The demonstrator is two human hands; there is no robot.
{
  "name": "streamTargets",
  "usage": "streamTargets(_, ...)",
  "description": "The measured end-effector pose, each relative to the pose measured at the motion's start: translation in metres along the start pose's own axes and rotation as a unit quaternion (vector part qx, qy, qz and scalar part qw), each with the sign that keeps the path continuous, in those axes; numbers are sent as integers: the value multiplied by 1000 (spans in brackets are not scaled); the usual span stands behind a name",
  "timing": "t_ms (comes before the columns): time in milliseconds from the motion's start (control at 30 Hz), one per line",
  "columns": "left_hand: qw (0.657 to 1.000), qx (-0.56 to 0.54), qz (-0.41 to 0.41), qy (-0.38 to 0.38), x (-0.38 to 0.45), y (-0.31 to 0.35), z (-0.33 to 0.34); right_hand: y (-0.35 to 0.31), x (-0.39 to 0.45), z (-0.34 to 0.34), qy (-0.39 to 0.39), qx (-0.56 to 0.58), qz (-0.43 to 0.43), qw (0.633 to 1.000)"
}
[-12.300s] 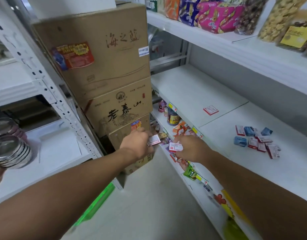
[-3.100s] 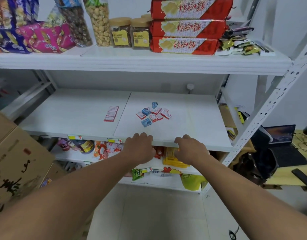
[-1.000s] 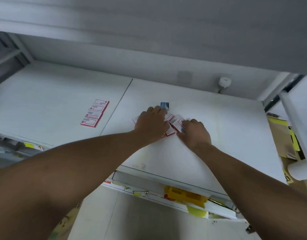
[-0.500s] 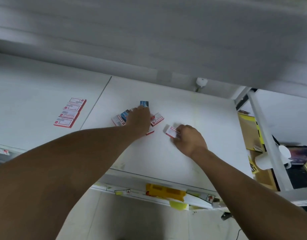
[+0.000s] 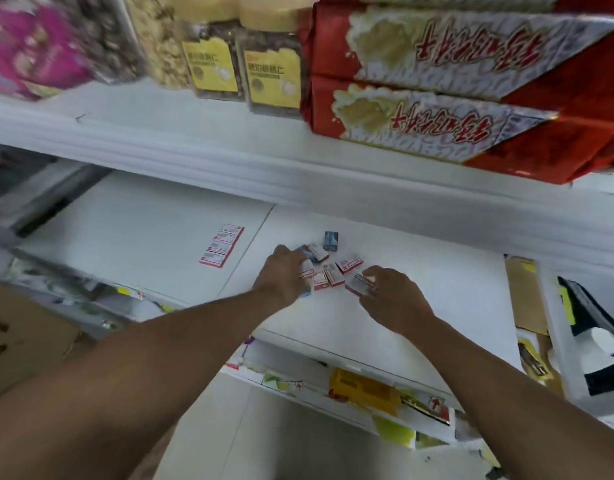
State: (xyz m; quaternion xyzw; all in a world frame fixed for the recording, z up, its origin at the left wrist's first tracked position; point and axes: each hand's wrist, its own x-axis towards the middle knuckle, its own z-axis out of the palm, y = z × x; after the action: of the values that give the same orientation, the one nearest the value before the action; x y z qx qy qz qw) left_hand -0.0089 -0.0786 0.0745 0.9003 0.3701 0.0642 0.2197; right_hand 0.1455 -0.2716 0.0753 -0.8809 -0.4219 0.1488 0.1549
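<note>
1. On the middle shelf (image 5: 437,306), right-hand panel, a heap of loose packets (image 5: 328,278) lies toward the front edge. They are printed red and white, and the lettering is too small to read.
2. The left hand (image 5: 285,277) lies over the left side of the heap, knuckles up, fingers bent down onto the packets. The back of the hand hides the fingertips, so I cannot tell whether they grasp a packet or only rest on it. How many packets lie beneath is also hidden.
3. The right hand (image 5: 394,297) sits at the right edge of the heap. Its thumb and fingers pinch one held packet (image 5: 357,284), and the fingers cover part of it. Whether it touches the shelf or is raised cannot be told.
4. A blue packet (image 5: 331,240) sits just behind the heap, apart from both hands.
5. A row of packets (image 5: 221,250), overlapping in a neat line, lies on the left panel, well apart from the heap.
6. The upper shelf (image 5: 194,157) is blurred along its front edge and hides the rear of the middle shelf. It carries two jars (image 5: 212,64) with yellow labels and stacked red packs (image 5: 472,98), cut off at the top and right.
7. Below, a yellow box (image 5: 364,389) is partly hidden under the middle shelf's front edge. A cardboard box (image 5: 21,341) is cut off at the left.
</note>
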Motion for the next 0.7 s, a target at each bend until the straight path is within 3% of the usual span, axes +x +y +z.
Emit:
streamTargets(133, 1000, -4, -23, 5, -47, -10, -18, -23, -12, 0, -4, -12, -64, 998)
streamTargets(700, 989, -17, -143, 44, -226, -84, -81, -148, -86, 27, -72, -15, -180, 981)
